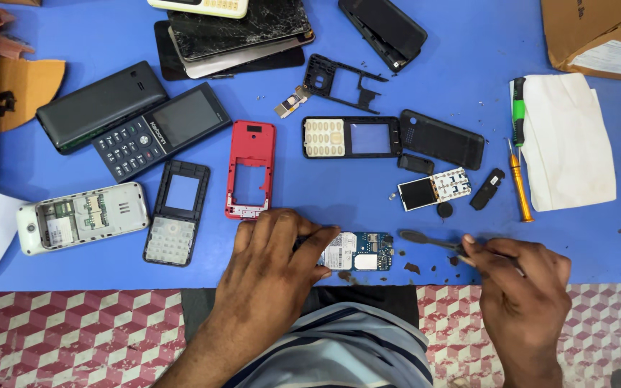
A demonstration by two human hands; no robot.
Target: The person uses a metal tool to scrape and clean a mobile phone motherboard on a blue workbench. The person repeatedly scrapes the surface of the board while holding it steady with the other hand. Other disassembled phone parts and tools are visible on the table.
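Left hand (271,262) pressing flat on a small blue circuit board (359,251), likely to stop it sliding. Right hand (519,276) pinched around a thin dark tool (429,241), tip just beside the board. Just above: red phone frame (251,169), tiny screen-and-keypad piece (434,188). Farther right: orange screwdriver (520,183).

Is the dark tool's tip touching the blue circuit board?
Apart. The head view shows blue table between the dark tool's tip and the blue circuit board, which the left hand holds.
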